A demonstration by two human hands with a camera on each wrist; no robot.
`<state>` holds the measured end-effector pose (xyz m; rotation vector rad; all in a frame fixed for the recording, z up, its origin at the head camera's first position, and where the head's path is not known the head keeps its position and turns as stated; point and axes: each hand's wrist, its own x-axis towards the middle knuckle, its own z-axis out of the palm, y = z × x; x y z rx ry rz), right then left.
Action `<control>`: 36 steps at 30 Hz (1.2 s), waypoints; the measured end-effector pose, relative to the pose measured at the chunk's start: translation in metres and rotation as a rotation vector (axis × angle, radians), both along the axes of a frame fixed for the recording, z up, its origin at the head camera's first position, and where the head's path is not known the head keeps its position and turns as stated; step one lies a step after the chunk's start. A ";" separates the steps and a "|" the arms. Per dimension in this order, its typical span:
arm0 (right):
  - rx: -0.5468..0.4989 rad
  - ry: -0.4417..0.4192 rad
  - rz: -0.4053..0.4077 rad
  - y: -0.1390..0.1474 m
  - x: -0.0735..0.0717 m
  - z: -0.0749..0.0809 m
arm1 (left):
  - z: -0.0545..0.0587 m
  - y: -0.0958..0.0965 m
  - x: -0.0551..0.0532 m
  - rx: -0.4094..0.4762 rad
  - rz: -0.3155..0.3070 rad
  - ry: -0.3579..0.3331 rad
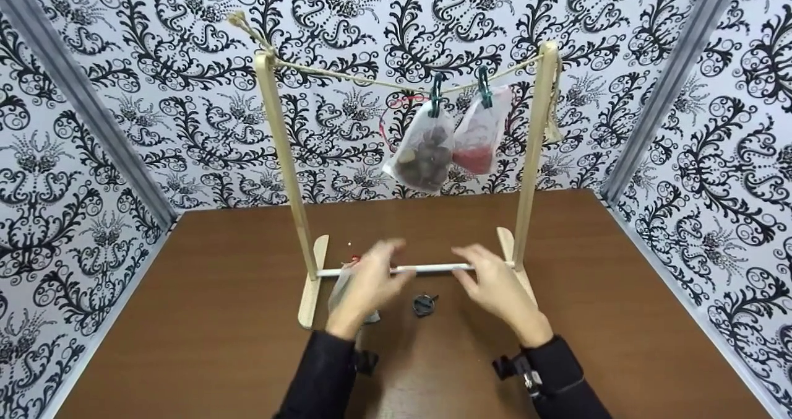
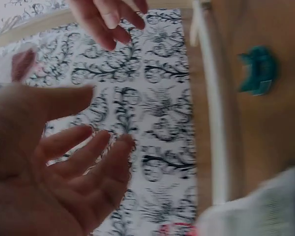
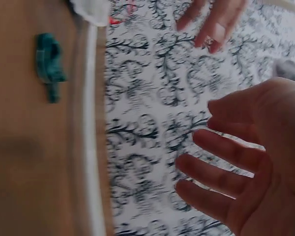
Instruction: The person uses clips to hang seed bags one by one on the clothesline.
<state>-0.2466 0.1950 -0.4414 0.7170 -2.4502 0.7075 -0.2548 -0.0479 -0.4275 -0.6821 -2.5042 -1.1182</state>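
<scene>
My left hand (image 1: 370,283) is held over the middle of the table, fingers loosely bent and nothing in its grasp. Opposite it, my right hand (image 1: 495,286) faces inward, also holding nothing, as both wrist views show. On the table between them lies a dark green clothes clip (image 1: 424,304). A white mesh bag (image 1: 337,290) lies by the stand's left foot, partly hidden behind the left hand; its end (image 2: 260,214) shows in the left wrist view. Two filled mesh bags hang by green clips, one with dark round lumps (image 1: 427,159), the other with red contents (image 1: 475,158).
The wooden stand has a left post (image 1: 284,159), a right post (image 1: 535,159) and a white crossbar (image 1: 436,268) low between them. A sagging rope (image 1: 352,80) joins the post tops. Patterned walls (image 1: 185,128) enclose the brown table (image 1: 198,320).
</scene>
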 end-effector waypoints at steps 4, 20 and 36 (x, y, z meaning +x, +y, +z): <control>0.014 -0.123 0.016 0.000 0.002 -0.023 | -0.030 -0.003 0.012 -0.069 -0.027 -0.149; 0.253 -0.486 0.209 -0.014 0.008 -0.049 | -0.053 0.011 0.028 -0.170 -0.009 -0.197; 0.255 -0.312 0.180 -0.020 0.013 -0.052 | -0.056 0.013 0.037 -0.333 -0.038 -0.245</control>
